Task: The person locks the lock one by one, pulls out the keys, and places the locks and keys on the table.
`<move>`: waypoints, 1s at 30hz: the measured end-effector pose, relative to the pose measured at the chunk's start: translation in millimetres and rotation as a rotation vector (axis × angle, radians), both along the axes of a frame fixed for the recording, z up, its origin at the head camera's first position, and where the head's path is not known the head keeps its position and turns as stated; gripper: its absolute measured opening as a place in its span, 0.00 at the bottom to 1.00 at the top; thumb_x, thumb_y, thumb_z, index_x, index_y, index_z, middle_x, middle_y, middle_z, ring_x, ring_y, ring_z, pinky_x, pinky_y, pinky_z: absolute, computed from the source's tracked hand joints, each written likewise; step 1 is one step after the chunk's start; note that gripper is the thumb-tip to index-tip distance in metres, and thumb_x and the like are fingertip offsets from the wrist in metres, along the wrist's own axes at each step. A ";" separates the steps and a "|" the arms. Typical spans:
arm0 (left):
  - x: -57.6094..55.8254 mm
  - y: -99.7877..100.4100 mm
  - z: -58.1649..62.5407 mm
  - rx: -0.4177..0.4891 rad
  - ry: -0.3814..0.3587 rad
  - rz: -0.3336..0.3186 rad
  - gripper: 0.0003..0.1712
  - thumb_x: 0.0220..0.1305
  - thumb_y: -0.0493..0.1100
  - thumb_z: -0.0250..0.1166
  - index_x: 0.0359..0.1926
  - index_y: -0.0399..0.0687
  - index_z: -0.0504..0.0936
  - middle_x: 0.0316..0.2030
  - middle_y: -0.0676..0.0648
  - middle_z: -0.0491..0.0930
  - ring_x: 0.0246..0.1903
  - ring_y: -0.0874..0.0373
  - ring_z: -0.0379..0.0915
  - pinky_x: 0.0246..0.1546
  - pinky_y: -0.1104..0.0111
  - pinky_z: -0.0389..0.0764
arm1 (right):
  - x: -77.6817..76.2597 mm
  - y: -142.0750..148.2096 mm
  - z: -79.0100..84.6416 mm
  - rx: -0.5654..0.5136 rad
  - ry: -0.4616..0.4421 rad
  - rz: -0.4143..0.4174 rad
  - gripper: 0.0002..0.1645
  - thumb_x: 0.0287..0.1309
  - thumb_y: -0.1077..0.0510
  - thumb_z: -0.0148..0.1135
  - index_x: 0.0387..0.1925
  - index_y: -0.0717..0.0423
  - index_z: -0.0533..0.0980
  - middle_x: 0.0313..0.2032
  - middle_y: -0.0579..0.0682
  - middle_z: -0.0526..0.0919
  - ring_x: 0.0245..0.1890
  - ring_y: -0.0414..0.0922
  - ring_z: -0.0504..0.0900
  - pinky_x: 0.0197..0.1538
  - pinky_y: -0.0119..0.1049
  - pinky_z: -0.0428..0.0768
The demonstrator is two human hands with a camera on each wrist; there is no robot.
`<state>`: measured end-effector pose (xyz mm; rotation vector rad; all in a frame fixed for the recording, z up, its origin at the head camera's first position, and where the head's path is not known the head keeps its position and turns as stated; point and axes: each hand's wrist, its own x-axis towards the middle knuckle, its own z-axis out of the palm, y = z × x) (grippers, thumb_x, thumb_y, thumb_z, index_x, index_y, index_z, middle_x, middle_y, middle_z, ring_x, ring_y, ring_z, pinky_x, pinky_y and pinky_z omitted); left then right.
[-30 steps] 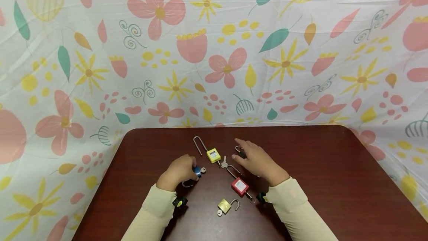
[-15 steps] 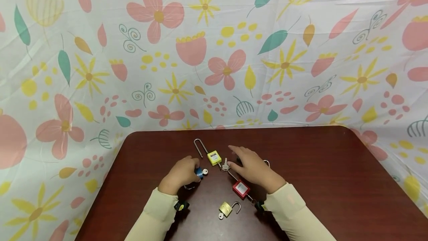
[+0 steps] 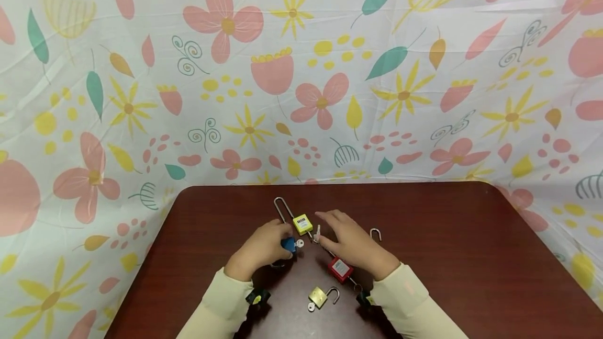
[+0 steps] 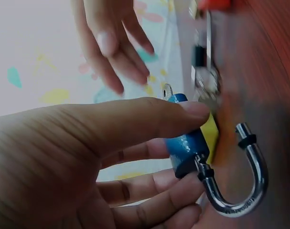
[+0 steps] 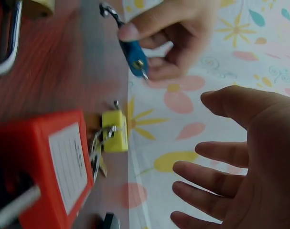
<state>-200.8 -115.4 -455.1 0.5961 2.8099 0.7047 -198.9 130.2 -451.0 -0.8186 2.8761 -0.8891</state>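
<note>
My left hand (image 3: 264, 245) pinches a blue padlock (image 4: 187, 145) between thumb and fingers. The padlock's shackle (image 4: 259, 183) is swung open, and a key (image 3: 300, 244) stands in its lower end. In the right wrist view the blue padlock (image 5: 133, 56) appears raised off the table. My right hand (image 3: 358, 245) is spread with nothing in it, over the table beside a red padlock (image 3: 340, 269). Its thumb side overlaps the red padlock's shackle and a key (image 3: 318, 233) in the head view. To the right of this hand an open shackle (image 3: 375, 234) shows; its body is hidden.
A yellow padlock (image 3: 302, 223) with a long open shackle lies between the hands, toward the back. Nearer the front is a brass padlock (image 3: 317, 297), open, with a key. The dark red table (image 3: 461, 245) meets a flower-printed cloth (image 3: 301, 93) at its back edge.
My left hand has moved right with the blue padlock. My right hand has shifted left and nearer, covering part of the red padlock's shackle; an open shackle now shows on its right.
</note>
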 end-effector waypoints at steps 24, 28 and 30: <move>29.7 31.8 28.1 0.043 0.324 -0.003 0.21 0.57 0.47 0.76 0.52 0.52 0.84 0.39 0.51 0.75 0.29 0.62 0.75 0.33 0.71 0.79 | 7.9 -18.0 -5.6 -0.391 -0.304 0.019 0.25 0.70 0.41 0.60 0.59 0.47 0.66 0.38 0.41 0.86 0.36 0.48 0.85 0.34 0.34 0.80; 29.2 31.3 28.3 0.045 0.334 0.003 0.23 0.57 0.49 0.77 0.53 0.51 0.83 0.40 0.50 0.76 0.28 0.63 0.74 0.31 0.71 0.78 | 6.5 -18.0 -7.4 -0.457 -0.356 -0.002 0.27 0.70 0.43 0.61 0.62 0.49 0.66 0.39 0.45 0.85 0.38 0.55 0.84 0.36 0.38 0.82; 28.2 30.2 28.7 0.056 0.316 0.009 0.27 0.58 0.50 0.77 0.56 0.51 0.81 0.43 0.50 0.77 0.27 0.65 0.73 0.29 0.73 0.76 | 5.2 -16.8 -7.0 -0.468 -0.349 -0.003 0.26 0.70 0.45 0.60 0.62 0.50 0.66 0.39 0.46 0.85 0.37 0.54 0.84 0.36 0.39 0.82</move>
